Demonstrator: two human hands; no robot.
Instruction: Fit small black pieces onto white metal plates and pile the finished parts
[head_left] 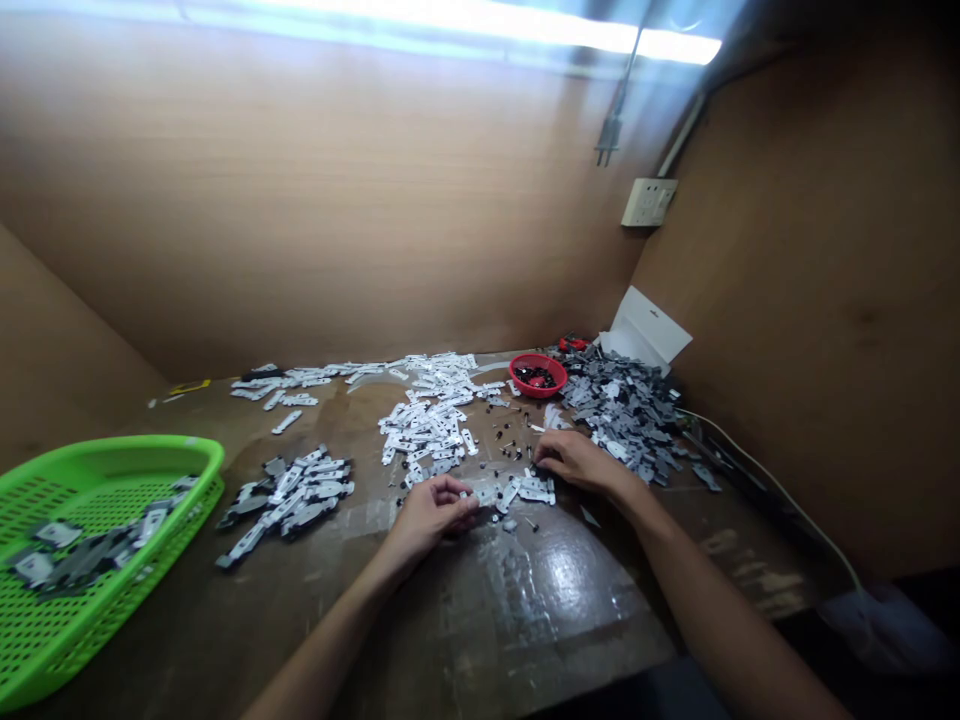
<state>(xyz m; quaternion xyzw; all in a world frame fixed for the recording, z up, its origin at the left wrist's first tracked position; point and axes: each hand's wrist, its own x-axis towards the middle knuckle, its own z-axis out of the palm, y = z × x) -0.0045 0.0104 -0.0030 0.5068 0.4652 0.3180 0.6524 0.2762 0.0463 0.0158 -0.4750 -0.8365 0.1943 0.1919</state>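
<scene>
- Left hand (431, 517) curled over a white strip (487, 493); grip unclear, hold cannot be confirmed.
- Right hand (579, 463) half-closed near small pins (510, 452); no grasp can be confirmed.
- Risk: pins could be scattered by a wrist brushing past, then mixed into the white pile (431, 430).
- Green basket (112, 455) sits nearer left; red bowl (538, 375) and grey heap (622, 412) lie farther back.

We work at a scuffed wooden bench (525, 620), with white flat parts (431, 425) scattered mid-bench and grey ones (622, 410) to the far right. A green plastic basket (112, 455) sits near left, a red bowl (525, 364) far centre.
</scene>
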